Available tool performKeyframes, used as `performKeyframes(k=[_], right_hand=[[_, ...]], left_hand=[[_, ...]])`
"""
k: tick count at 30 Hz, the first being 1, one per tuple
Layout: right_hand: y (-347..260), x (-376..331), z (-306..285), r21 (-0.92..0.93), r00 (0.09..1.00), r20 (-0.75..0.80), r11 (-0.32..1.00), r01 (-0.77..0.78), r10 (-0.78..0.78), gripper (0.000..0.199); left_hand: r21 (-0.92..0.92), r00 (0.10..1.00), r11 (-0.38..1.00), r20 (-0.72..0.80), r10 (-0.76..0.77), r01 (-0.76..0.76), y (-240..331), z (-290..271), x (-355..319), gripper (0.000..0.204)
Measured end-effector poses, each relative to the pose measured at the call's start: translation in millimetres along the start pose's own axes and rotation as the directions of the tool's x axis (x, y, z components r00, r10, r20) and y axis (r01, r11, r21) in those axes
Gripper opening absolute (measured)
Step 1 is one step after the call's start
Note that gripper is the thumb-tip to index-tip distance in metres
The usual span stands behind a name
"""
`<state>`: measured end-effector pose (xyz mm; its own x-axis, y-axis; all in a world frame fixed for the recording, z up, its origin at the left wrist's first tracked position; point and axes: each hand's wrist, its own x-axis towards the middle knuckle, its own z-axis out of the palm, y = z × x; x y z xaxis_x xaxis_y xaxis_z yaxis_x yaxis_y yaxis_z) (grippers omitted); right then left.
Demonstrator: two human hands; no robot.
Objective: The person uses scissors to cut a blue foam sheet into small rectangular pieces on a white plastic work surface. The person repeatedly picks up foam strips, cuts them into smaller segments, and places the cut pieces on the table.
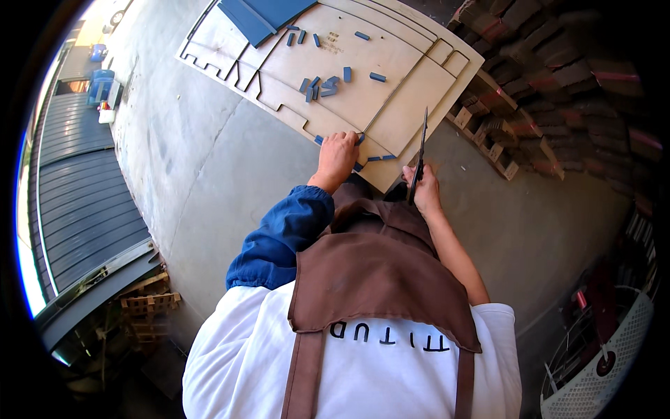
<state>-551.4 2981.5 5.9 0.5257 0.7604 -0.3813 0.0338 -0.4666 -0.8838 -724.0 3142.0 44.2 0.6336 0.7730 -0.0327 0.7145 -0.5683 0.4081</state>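
Note:
A large flat wooden board [335, 91] with dark slots cut along it lies in front of me. My left hand [338, 158] rests on its near edge, fingers curled down at a small blue piece [360, 139] by the end of a slot. My right hand [424, 187] grips long dark scissors [421, 143] beside the board's near right corner, blades pointing away from me. Short blue strips [377, 158] lie near that corner. Several more blue pieces [328, 86] are scattered on the board's middle. At the far left of the board lies a larger blue sheet [255, 17].
Stacked brown bundles [551, 77] and a wooden pallet [499, 140] stand beyond the board on the right. At the lower right is a pale perforated panel [593, 370]. Wooden crates [150, 307] and a dark ribbed shutter [87, 188] are on the left. Underfoot is grey concrete floor [209, 174].

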Motion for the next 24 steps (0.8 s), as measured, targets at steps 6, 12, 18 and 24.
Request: performKeyframes(k=[6, 12, 18, 24], right_hand=[[-7.5, 2.7, 3.8, -0.027, 0.997, -0.010, 0.996, 0.082, -0.083, 0.033], [-10.5, 1.7, 12.3, 0.065, 0.997, -0.078, 0.998, -0.005, 0.010, 0.036], [-6.6, -5.7, 21.4, 0.063, 0.978, -0.206, 0.998, -0.031, 0.044, 0.036], [-7.7, -9.4, 26.4, 0.032, 0.944, -0.314, 0.995, -0.099, 0.104, 0.035]], left_hand=[[-0.007, 0.998, 1.000, 0.059, 0.001, -0.001, -3.2, -9.4, 3.7, 0.015], [-0.027, 0.987, 0.993, 0.106, 0.118, -0.116, -36.2, -40.9, 72.5, 0.011], [0.133, 0.837, 0.827, 0.113, 0.535, -0.546, -39.1, -49.2, 171.5, 0.021], [0.123, 0.771, 0.775, 0.283, 0.571, -0.620, -12.3, -22.8, 203.2, 0.019]])
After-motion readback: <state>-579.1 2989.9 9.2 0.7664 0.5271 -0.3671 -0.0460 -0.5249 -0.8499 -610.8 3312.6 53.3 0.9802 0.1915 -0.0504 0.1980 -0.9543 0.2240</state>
